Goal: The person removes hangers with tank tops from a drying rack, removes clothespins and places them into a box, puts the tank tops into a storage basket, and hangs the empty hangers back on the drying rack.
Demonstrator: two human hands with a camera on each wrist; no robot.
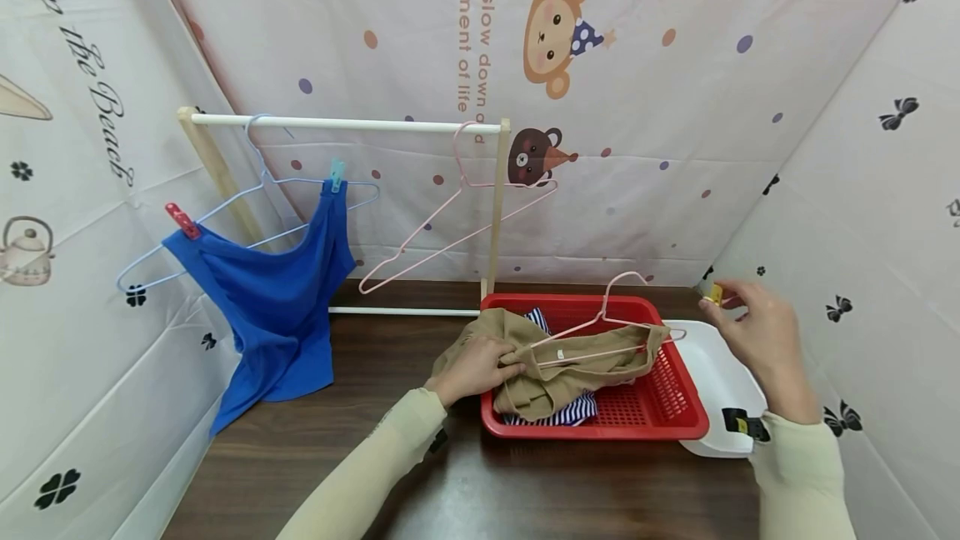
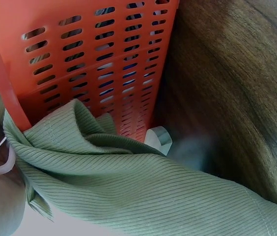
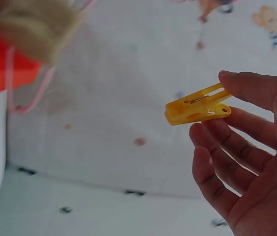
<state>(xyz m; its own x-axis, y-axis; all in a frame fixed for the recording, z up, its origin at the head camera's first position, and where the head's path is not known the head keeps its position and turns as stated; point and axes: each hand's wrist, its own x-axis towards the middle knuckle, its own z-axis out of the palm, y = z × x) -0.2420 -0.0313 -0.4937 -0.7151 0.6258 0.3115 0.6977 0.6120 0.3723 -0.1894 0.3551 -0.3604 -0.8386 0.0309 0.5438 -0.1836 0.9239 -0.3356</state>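
Right hand: part-curled, pinching yellow clip | Left hand: gripping khaki garment

Long pale-cream sleeves, plain, snug cuffs; black piece with yellow mark beside right cuff.

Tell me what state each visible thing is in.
Yellow plastic clothespin: pinched in the right hand, looks closed.
Red perforated plastic basket: upright, holding striped cloth.
Tan ribbed garment: bunched over the basket, gripped by the left hand.
Thin pink hanger inside the garment: off the white rod.
Second pink hanger: bare, on the rod.
Blue cloth garment: clipped to a hung blue hanger by red and turquoise clothespins.
White shallow tray: upright, partly hidden.
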